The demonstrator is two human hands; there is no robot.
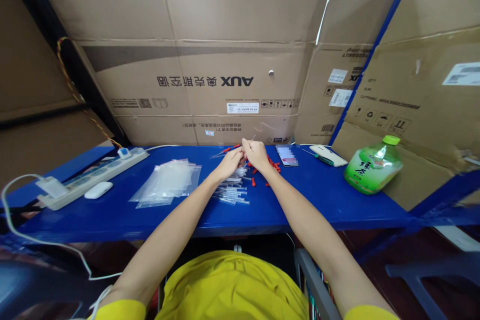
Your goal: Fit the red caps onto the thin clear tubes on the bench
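Clear tubes (233,192), thin, straight and glassy, lie in a loose heap at the centre of the blue table (318,200), too many and too small to count. Small red caps (273,164) are scattered just beyond them. The left hand (230,161) and right hand (256,152) meet above the heap, fingers pinched together on something too small to make out. Left of centre lies a stack of limp transparent bags (167,182); one green plastic bottle (373,166) lies on its side at right.

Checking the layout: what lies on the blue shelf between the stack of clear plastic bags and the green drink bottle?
Head view: both hands, clear tubes, red caps, a phone.
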